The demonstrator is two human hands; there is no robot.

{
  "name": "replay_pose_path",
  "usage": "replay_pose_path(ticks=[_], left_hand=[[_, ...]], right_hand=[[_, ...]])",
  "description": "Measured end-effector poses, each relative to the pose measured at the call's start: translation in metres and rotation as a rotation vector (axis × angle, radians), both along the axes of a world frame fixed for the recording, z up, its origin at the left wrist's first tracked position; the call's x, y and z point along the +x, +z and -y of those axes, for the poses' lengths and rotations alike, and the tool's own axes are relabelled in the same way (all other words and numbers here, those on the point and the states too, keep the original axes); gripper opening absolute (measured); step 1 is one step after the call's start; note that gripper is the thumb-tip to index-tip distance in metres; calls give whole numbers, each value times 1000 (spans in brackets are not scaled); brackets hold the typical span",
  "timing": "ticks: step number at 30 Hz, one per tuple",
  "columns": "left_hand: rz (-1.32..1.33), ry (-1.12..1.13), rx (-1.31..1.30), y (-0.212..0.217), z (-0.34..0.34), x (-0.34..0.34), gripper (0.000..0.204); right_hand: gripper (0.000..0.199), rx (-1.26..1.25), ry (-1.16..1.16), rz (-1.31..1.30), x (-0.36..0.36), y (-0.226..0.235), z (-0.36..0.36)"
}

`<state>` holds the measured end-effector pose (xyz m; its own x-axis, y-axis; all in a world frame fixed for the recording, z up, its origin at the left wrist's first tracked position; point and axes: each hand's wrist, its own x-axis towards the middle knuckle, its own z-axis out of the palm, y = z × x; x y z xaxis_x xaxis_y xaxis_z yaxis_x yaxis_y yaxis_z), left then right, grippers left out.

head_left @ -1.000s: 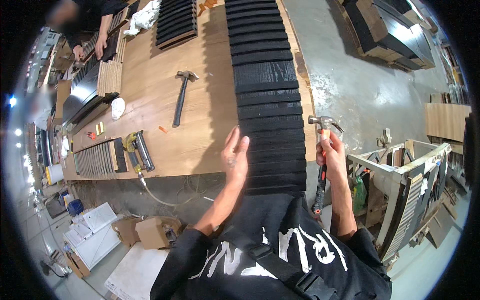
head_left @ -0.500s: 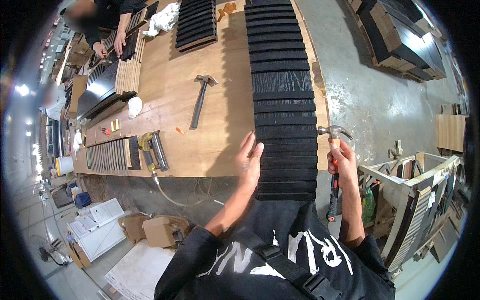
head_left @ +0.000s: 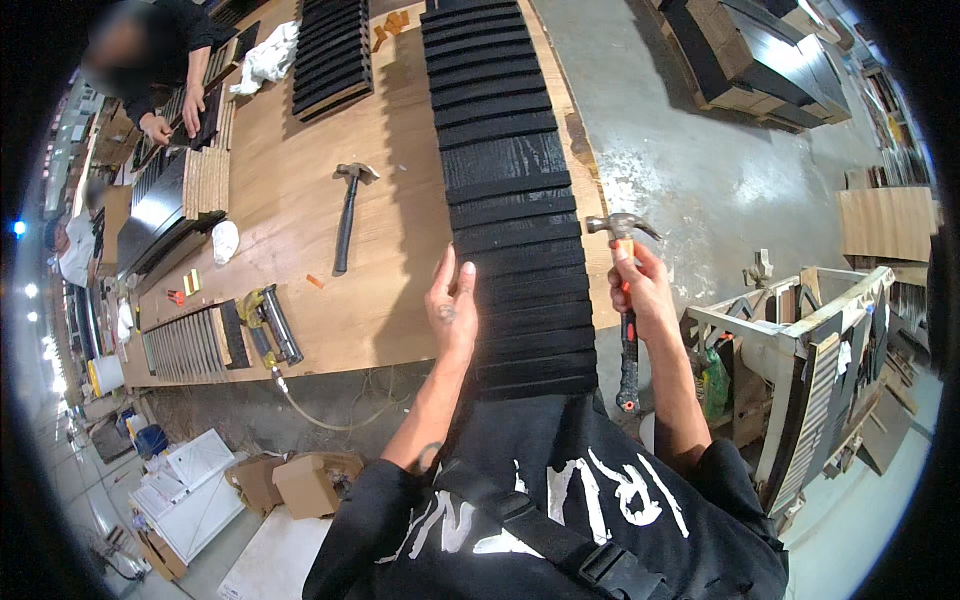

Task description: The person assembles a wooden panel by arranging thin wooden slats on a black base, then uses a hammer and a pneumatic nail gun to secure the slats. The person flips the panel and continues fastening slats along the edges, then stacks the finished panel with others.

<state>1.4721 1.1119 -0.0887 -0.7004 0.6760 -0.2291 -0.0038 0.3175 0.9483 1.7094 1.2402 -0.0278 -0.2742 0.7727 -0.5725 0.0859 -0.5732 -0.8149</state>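
Observation:
A long black slatted panel (head_left: 515, 240) runs away from me along the wooden table, its near end at my torso. My left hand (head_left: 455, 305) is against the panel's left edge, fingers stretched out and thumb up, gripping nothing. On the panel's right side, my right hand (head_left: 645, 285) is wrapped round the upper handle of a claw hammer (head_left: 622, 228) with an orange and black grip. The hammer's head is level with the panel's right edge, its face toward the slats and its claw pointing away. Whether it touches the panel, I cannot tell.
On the table (head_left: 290, 210) lie a second hammer (head_left: 346, 220), a nail gun (head_left: 272, 325) with a hose, a smaller slatted piece (head_left: 190, 345) and another black panel (head_left: 332, 60). At far left a co-worker (head_left: 150, 60) handles slats. A white-framed rack (head_left: 760, 320) stands right.
The whole view has shifted, so the table and panel sit further left in the picture. Both hands keep about the same places beside the panel, and the right still grips the hammer.

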Motion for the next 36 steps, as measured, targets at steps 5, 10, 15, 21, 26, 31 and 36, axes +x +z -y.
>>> replay_pose_path(ticks=[5,10,15,21,26,31,36], left_hand=[[70,53,-12,3,-1,0,49],[144,56,24,4,0,-1,52],[186,57,82,-4,-1,-4,53],[1,-25,88,-7,-30,-23,54],[71,-22,130,-8,-31,-25,51],[29,-22,60,-3,-35,-27,52],[4,-26,65,-9,-63,-43,52]], right_hand=[[29,-28,-23,25,0,4,-2],[28,-69,40,1,-1,-2,1],[26,-46,30,45,-3,-2,-5],[28,10,-129,-17,-16,-14,-28],[27,-27,-101,-24,-22,-11,-29],[27,-20,-41,20,-23,-10,-37],[26,85,-106,-33,-28,-19,-65]])
